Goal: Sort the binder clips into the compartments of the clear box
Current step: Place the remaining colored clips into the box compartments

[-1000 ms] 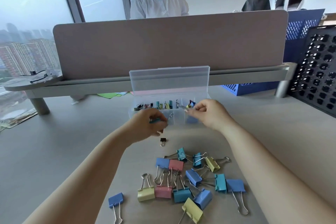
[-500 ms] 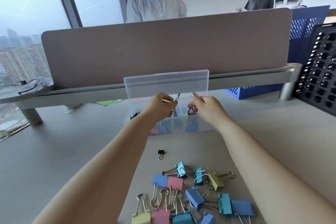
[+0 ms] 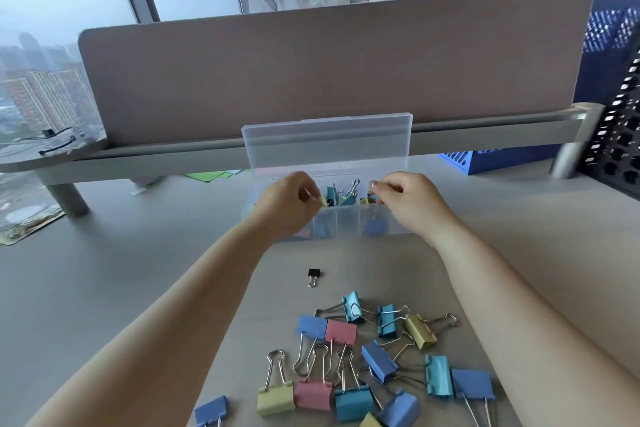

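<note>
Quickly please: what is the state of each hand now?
Left hand: fingers pinch a small yellow clip over the clear box.
Right hand: fingers curled over the box; a hold cannot be told.

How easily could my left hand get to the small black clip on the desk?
Probably yes: the black clip lies alone on the desk, nearer you than the left hand, nothing between them. That hand seems to pinch a yellow clip, though.

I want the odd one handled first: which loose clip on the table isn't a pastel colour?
The black binder clip, lying alone between the clear box and the pile; all others there are bigger and blue, teal, pink or yellow.
</note>
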`<action>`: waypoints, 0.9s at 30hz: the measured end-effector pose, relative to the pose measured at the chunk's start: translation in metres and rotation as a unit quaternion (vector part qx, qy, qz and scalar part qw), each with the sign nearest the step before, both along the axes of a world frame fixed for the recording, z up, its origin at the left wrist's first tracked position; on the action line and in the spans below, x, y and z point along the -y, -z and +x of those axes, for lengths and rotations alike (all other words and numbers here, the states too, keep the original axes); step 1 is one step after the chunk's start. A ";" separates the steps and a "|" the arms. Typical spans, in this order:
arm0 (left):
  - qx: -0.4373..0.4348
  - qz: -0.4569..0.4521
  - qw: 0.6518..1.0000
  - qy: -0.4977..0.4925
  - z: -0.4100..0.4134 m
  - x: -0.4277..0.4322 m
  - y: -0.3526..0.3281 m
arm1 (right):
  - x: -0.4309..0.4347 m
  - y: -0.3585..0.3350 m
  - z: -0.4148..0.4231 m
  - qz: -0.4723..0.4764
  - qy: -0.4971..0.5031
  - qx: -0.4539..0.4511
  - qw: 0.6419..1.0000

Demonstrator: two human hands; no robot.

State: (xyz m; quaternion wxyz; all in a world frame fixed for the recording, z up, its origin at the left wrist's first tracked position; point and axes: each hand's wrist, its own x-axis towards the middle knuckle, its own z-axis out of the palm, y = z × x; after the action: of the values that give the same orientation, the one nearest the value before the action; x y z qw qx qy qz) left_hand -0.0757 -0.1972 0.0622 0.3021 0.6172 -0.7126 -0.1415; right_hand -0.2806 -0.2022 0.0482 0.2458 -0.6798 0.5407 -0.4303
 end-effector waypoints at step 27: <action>-0.138 -0.060 0.987 -0.061 0.051 -0.006 -0.004 | -0.011 0.010 0.014 -0.002 -0.006 -0.060 0.998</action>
State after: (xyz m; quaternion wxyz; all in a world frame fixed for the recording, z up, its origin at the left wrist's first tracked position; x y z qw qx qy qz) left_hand -0.0252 -0.1911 0.0666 0.4420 0.6150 -0.6322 -0.1635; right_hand -0.2665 -0.1914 0.0382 0.2136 -0.7082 0.5497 -0.3882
